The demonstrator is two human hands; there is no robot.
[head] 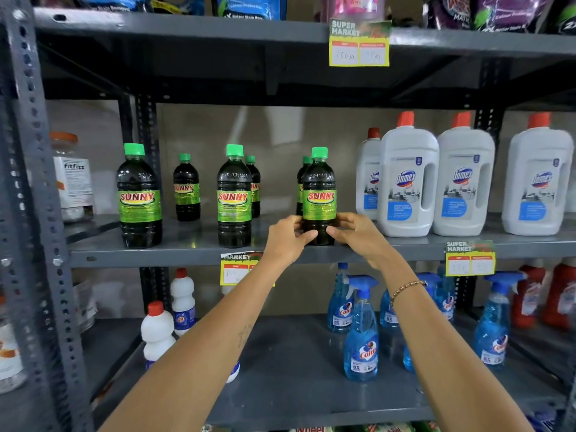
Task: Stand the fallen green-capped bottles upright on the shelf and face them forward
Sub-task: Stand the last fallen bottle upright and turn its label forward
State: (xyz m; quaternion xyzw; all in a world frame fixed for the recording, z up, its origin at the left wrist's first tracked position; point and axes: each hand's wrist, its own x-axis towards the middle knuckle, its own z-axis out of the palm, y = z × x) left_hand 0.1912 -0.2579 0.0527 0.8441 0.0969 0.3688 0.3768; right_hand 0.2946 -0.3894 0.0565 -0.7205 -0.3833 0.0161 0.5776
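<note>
Middle grey metal shelf [193, 249], front edge, right of centre: a dark-liquid plastic bottle with green screw cap and green-yellow "SUNNY" label [319, 198] is stood upright, label turned outward. It is clasped low on its body, below the label, between the left hand [288, 240] and the right hand [358, 235]; thumbs are seen pressed on the front face, fingers wrapped behind. Both grips are closed on this one bottle.

Handling, as judged: the bottle appears full, so moderately heavy for its size. The walls are likely stiff but smooth and glossy, somewhat slippery. A hold low on the body keeps it stable for turning; a hold at the cap would risk a tip.

Counts on this shelf:
- Green-capped bottles: six in view, all upright. Three stand in front, three behind them, two of those partly hidden.
- None is seen lying down.
- White jugs with red caps and blue "Domex" labels [408, 182]: four, to the right.
- One clear jar with an orange lid [70, 179], far left.

Lower shelf: blue spray bottles [361, 332], count uncertain.
</note>
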